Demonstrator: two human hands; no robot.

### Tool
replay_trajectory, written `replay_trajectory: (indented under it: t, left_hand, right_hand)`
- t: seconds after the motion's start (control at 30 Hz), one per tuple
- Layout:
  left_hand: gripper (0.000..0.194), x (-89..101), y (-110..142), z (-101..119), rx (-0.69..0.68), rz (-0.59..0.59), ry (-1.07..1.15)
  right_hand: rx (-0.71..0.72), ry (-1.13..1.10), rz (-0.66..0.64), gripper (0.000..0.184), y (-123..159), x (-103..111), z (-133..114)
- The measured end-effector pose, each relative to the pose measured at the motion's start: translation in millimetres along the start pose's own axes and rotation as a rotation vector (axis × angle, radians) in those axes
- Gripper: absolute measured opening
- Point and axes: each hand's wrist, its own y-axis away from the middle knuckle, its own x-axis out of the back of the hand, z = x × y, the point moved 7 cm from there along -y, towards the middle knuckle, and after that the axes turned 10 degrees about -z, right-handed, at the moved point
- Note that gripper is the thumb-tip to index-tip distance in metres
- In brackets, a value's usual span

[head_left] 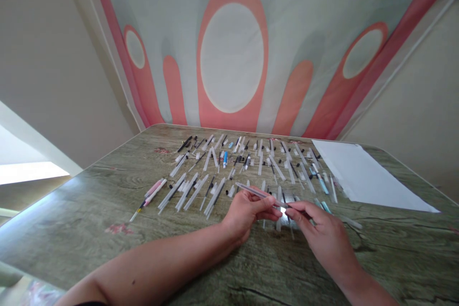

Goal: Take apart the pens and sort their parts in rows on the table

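My left hand (242, 215) is closed around a slim translucent pen (253, 190), held at a slant just above the table, its pointed end toward the upper left. At the pen's other end, the thumb and fingers of my right hand (322, 229) are pinched together. A small dark bit shows there, but the fingertips hide most of it. Beneath and behind both hands lie several clear pen barrels (195, 192), dark thin refills (207, 190), small black plugs (227, 192) and clear caps (232, 190), spread in rough rows.
The wood-patterned table (118, 191) carries a white sheet (373, 177) at the right. Two pink-and-white pens (156, 191) lie at the left. A blue pen part (225, 159) and light-blue pens (322, 181) sit among the rows. A patterned backdrop (233, 114) rises behind.
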Motion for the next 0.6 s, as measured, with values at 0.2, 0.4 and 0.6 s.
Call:
replay_trajectory:
  t: [0.2, 0.4, 0.6]
  left_hand:
    - [0.029, -2.1, -0.1, 2.4, 0.0, -0.017, -0.021]
    - [0.027, -1.6, -0.7, -1.7, 0.027, -0.034, -0.022]
    - [0.027, -0.9, -1.2, -3.1, 0.036, -0.02, 0.041]
  right_hand:
    - [-0.006, 0.007, -0.014, 0.025, 0.5, 1.0, 0.6]
    - [0.03, 0.054, 0.02, 0.021, 1.7, 2.2, -0.9]
    - [0.045, 0.047, 0.059, 0.02, 2.8, 4.3, -3.9]
